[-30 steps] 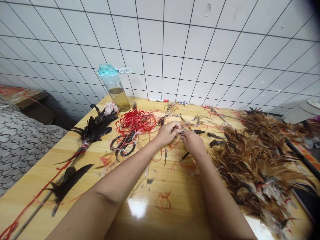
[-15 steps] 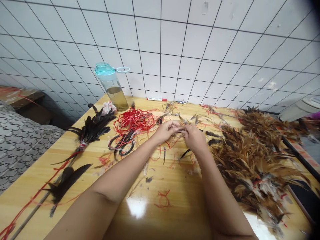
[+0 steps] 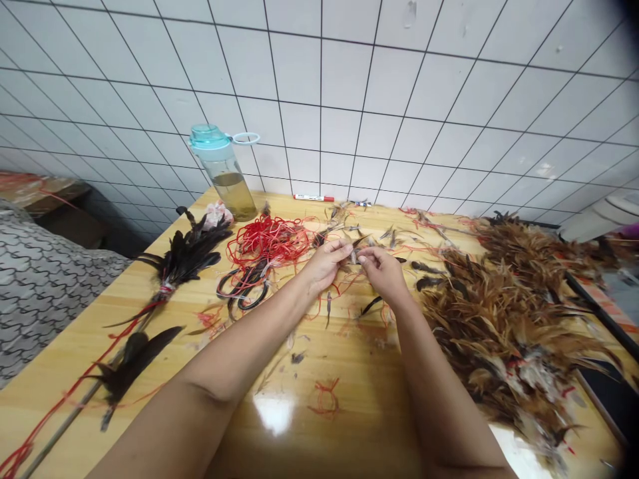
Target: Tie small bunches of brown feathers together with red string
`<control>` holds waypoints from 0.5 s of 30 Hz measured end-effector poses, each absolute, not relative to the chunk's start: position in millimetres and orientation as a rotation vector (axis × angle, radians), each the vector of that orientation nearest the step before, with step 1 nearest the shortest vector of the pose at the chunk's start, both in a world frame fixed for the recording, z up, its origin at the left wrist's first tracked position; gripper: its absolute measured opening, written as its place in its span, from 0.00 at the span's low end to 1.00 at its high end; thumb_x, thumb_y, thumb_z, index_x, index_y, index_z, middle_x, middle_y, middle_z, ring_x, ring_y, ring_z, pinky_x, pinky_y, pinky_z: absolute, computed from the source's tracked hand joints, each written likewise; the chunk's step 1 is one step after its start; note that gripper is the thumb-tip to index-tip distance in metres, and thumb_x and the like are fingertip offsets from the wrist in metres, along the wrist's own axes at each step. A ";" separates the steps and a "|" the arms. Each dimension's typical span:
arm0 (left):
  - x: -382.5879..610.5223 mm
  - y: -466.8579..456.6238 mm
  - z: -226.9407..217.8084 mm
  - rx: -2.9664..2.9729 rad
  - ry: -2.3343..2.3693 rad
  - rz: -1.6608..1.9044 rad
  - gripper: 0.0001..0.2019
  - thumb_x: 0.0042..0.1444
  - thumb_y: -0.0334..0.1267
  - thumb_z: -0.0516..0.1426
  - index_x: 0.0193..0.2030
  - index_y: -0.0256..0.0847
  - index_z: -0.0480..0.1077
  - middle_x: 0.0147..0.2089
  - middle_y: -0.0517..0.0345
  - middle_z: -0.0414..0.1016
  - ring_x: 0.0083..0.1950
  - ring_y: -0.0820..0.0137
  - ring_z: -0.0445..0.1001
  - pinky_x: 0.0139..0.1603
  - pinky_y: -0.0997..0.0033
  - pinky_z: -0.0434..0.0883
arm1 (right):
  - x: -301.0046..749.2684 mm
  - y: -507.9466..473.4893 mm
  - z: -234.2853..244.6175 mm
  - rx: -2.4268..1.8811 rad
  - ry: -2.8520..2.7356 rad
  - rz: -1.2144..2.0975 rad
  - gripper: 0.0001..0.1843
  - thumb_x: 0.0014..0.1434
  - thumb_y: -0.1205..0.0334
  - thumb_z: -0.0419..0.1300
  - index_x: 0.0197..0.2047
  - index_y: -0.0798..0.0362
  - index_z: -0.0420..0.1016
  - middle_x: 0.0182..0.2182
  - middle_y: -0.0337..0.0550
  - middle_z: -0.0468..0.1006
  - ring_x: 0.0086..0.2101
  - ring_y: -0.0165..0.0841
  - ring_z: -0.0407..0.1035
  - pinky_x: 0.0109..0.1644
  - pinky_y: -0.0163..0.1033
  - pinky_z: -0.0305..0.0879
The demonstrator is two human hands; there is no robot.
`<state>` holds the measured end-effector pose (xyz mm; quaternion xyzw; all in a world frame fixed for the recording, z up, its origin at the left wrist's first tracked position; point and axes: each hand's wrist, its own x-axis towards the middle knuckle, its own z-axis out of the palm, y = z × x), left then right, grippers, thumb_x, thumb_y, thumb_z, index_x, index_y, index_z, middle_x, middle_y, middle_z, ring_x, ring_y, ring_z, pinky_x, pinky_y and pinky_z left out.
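Observation:
My left hand (image 3: 327,263) and my right hand (image 3: 383,271) meet above the middle of the wooden table (image 3: 319,372). Both pinch a small bunch of feathers (image 3: 353,251) between their fingertips, the tips pointing up and away. A tangle of red string (image 3: 269,241) lies just left of my left hand, with black-handled scissors (image 3: 244,286) below it. A big heap of brown feathers (image 3: 504,306) spreads to the right of my right hand. Loose dark feathers (image 3: 424,269) lie scattered around the hands.
A bound bundle of black feathers (image 3: 187,256) on a stick lies at the left, another dark feather (image 3: 130,366) nearer me. A teal-lidded bottle (image 3: 224,173) and a red marker (image 3: 314,197) stand by the tiled wall. Patterned fabric (image 3: 44,279) lies off the table's left.
My hands have lifted slightly and drawn a little apart, and the feather bunch now sticks up between the fingertips. The view has shifted a little since one second ago.

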<state>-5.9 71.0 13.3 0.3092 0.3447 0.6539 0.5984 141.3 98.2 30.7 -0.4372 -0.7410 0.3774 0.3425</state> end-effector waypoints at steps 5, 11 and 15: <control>2.0 66.6 17.1 0.700 0.742 1.501 0.17 0.38 0.40 0.70 0.25 0.35 0.67 0.25 0.63 0.68 0.29 0.78 0.66 0.34 0.76 0.62 | 137.2 101.5 23.4 -1.048 -1.847 1.194 0.14 0.50 0.51 0.59 0.34 0.52 0.75 0.25 0.40 0.75 0.26 0.31 0.67 0.35 0.38 0.65; 3.7 66.3 16.3 0.691 0.768 1.490 0.17 0.40 0.41 0.69 0.25 0.36 0.66 0.24 0.64 0.66 0.27 0.79 0.63 0.31 0.77 0.59 | 135.5 99.9 24.9 -1.046 -1.822 1.218 0.13 0.48 0.51 0.60 0.29 0.52 0.73 0.22 0.37 0.72 0.25 0.29 0.64 0.32 0.36 0.62; -0.3 69.4 12.2 0.700 0.812 1.441 0.15 0.43 0.42 0.68 0.29 0.35 0.68 0.27 0.62 0.68 0.28 0.79 0.63 0.30 0.77 0.58 | 135.8 99.8 25.8 -1.100 -1.770 1.227 0.12 0.48 0.51 0.59 0.27 0.52 0.71 0.19 0.35 0.69 0.23 0.28 0.60 0.29 0.35 0.59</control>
